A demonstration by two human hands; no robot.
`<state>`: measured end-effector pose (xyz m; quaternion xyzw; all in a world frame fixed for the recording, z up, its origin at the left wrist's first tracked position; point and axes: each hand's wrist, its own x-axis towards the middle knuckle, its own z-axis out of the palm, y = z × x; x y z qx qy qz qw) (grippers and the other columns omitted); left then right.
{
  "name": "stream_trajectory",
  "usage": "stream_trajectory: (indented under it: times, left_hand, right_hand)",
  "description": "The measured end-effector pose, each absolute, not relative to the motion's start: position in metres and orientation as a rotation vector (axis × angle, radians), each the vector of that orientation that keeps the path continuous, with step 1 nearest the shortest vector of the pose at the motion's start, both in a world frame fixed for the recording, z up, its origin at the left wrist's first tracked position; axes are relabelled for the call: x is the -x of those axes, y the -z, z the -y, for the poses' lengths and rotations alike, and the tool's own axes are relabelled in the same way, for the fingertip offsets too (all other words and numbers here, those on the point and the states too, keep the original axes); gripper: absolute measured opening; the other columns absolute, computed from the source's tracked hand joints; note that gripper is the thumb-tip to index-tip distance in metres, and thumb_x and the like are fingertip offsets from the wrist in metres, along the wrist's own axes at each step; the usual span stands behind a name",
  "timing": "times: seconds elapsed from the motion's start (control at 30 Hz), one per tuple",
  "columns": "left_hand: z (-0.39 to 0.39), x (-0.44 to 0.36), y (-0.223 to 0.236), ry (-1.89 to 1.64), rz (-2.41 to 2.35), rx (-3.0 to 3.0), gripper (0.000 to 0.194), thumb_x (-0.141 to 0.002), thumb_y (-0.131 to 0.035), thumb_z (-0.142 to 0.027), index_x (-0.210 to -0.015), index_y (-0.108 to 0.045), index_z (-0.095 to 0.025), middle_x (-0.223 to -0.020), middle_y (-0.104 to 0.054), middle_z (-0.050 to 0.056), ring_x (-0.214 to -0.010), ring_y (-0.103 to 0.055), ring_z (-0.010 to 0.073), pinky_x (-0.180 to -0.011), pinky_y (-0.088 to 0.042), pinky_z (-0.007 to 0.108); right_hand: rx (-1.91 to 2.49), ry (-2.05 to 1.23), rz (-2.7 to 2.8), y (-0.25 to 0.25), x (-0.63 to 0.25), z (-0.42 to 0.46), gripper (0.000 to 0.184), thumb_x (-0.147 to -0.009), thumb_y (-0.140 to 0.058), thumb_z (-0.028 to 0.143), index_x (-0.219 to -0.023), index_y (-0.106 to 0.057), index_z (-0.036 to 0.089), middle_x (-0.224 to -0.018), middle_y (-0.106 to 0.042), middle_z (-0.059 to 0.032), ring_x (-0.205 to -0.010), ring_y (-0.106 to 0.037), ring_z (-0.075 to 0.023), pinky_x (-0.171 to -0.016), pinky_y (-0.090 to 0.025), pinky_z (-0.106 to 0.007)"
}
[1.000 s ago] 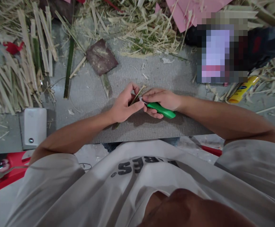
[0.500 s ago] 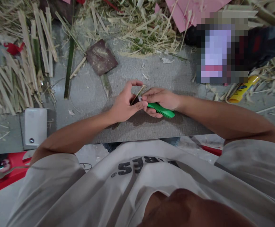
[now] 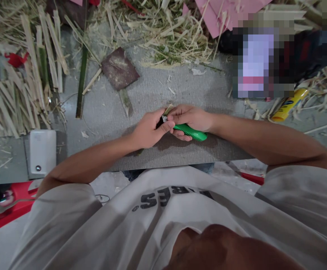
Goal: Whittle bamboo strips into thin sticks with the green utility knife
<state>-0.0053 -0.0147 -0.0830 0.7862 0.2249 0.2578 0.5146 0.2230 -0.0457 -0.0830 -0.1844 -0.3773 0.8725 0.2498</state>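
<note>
My right hand point(image 3: 193, 117) is closed round the green handle of a utility knife point(image 3: 195, 133), its blade end pointing left towards my other hand. My left hand point(image 3: 149, 129) is closed on a thin bamboo strip point(image 3: 168, 110). Only the strip's pale upper end shows beyond the fingers; the rest is mostly hidden by the hand. The thumb of my left hand sits against the front of the knife, and the fingertips of both hands meet there. How the blade touches the strip cannot be made out.
A brown square plate point(image 3: 120, 68) lies beyond my left hand. Bamboo strips point(image 3: 11, 101) and a white power bank point(image 3: 42, 152) are at left. Shavings point(image 3: 174, 41) and pink paper point(image 3: 228, 15) spread at the back. A yellow tube point(image 3: 290, 105) lies at right.
The fingers of my left hand have curled in from a spread position and closed nearer the knife. Less of the strip shows. My right hand with the knife has hardly moved.
</note>
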Motion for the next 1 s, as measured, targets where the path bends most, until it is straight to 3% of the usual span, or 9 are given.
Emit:
stream_trajectory:
  times: [0.2, 0.33, 0.53, 0.83, 1.0]
  left_hand:
    - [0.016, 0.003, 0.088, -0.668, -0.508, -1.747, 0.051, -0.111, -0.067, -0.069, -0.117, -0.075, -0.02, -0.081, -0.078, 0.003, -0.068, -0.068, 0.0148, -0.063, -0.049, 0.03]
    - [0.015, 0.004, 0.089, -0.677, -0.488, -1.694, 0.049, -0.108, -0.071, -0.068, -0.112, -0.077, -0.019, -0.082, -0.079, 0.003, -0.071, -0.07, 0.0152, -0.068, -0.053, 0.031]
    - [0.015, 0.004, 0.091, -0.66, -0.533, -1.568, 0.064, -0.096, -0.083, -0.075, -0.127, -0.08, -0.019, -0.092, -0.078, 0.003, -0.082, -0.074, 0.0174, -0.076, -0.06, 0.032]
    - [0.02, 0.002, 0.087, -0.659, -0.519, -1.482, 0.062, -0.099, -0.08, -0.075, -0.123, -0.08, -0.018, -0.083, -0.076, 0.003, -0.075, -0.075, 0.0167, -0.071, -0.062, 0.031]
    - [0.02, 0.001, 0.082, -0.621, -0.475, -1.458, 0.057, -0.103, -0.079, -0.07, -0.124, -0.077, -0.017, -0.09, -0.08, 0.005, -0.076, -0.079, 0.0168, -0.069, -0.065, 0.029]
  right_hand:
    - [0.425, -2.384, 1.057, 0.087, -0.223, 0.043, 0.046, -0.114, -0.078, 0.052, -0.096, -0.068, 0.011, -0.065, -0.062, 0.0021, -0.047, -0.065, -0.0134, -0.042, -0.054, -0.021]
    - [0.431, -2.354, 1.058, 0.086, -0.223, 0.045, 0.046, -0.116, -0.075, 0.051, -0.096, -0.068, 0.011, -0.065, -0.062, 0.0016, -0.047, -0.065, -0.0138, -0.042, -0.053, -0.022]
    - [0.513, -2.281, 1.074, 0.082, -0.218, 0.051, 0.053, -0.112, -0.079, 0.059, -0.092, -0.066, 0.012, -0.064, -0.063, 0.0017, -0.046, -0.064, -0.0131, -0.038, -0.05, -0.02]
    - [0.602, -2.071, 1.098, 0.079, -0.209, 0.061, 0.055, -0.11, -0.081, 0.062, -0.09, -0.066, 0.012, -0.065, -0.063, 0.0023, -0.046, -0.065, -0.0115, -0.041, -0.053, -0.019]
    - [0.599, -1.997, 1.13, 0.082, -0.208, 0.062, 0.055, -0.11, -0.081, 0.062, -0.089, -0.067, 0.012, -0.066, -0.064, 0.0026, -0.047, -0.066, -0.011, -0.042, -0.055, -0.018]
